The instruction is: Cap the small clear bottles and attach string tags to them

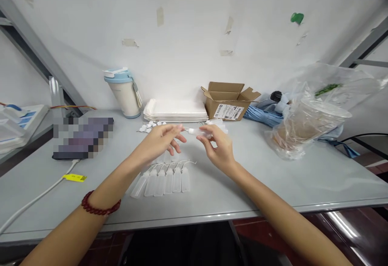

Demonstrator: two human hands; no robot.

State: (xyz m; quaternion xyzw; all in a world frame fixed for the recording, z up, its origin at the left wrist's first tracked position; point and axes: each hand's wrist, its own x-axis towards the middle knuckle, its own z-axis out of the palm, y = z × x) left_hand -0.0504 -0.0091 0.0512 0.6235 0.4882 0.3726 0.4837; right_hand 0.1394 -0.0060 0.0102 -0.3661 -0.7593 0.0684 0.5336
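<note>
My right hand (218, 146) grips a small clear plastic squeeze bottle (202, 133) lying sideways above the grey table (273, 177). My left hand (162, 140) pinches the bottle's white nozzle tip (187, 129) with thumb and forefinger. A red bead bracelet (98, 207) is on my left wrist. Below the hands, several finished bottles (165, 179) lie in a row with their thin tips pointing away. A small heap of white caps (149, 126) lies just behind my left hand.
At the back stand a blue-lidded tumbler (125, 92), a stack of white trays (176, 111) and an open cardboard box (228, 100). A clear bag holding a lidded cup (309, 118) and blue cloth (260, 114) lie right. A blurred dark device (81, 136) with white cable (39, 197) lies left.
</note>
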